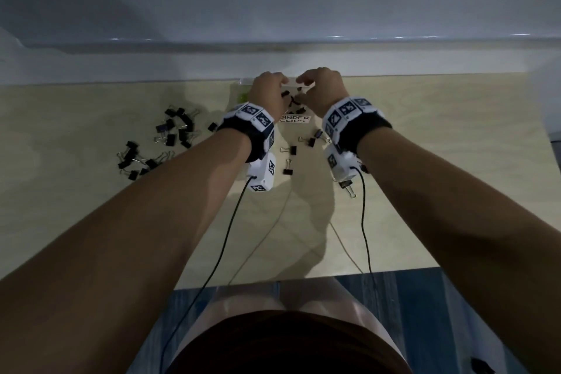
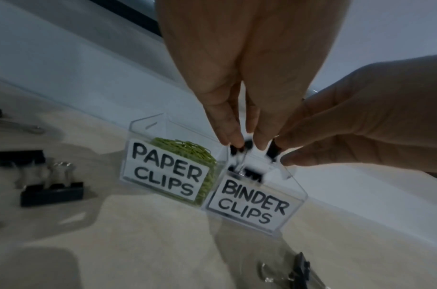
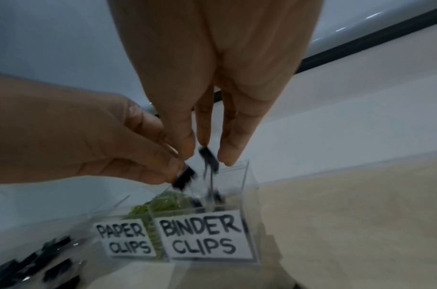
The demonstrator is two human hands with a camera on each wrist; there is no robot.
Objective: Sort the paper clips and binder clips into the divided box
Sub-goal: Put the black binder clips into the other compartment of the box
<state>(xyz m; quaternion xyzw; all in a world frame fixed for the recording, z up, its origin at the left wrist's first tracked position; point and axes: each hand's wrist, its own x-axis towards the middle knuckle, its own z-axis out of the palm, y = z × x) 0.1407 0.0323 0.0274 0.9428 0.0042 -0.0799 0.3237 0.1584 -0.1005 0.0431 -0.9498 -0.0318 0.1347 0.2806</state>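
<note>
Both hands over the divided box [image 2: 269, 197], above the half labelled BINDER CLIPS [image 2: 252, 205]. Left hand [image 2: 237, 78]: grip pinched on a black binder clip [image 2: 239, 147] at the fingertips, straight over that half so it should fall on the right side of the divider. Right hand [image 3: 212, 78]: fingers point down around a second black clip [image 3: 208, 156]. It's blurred, so I can't tell if that grip is still on it or has let go.

Fingers hang near-vertical because the opening is narrow and the green paper clips [image 2: 187, 148] sit in the half just left of it.

Some black clips already lie in the binder half. More wait on the counter [image 1: 425, 146]: a large scatter [image 1: 164, 136] well left of the box, a few [image 1: 291, 155] just in front of it. Judgement: paper-clip side looks done, binder side only partly.
</note>
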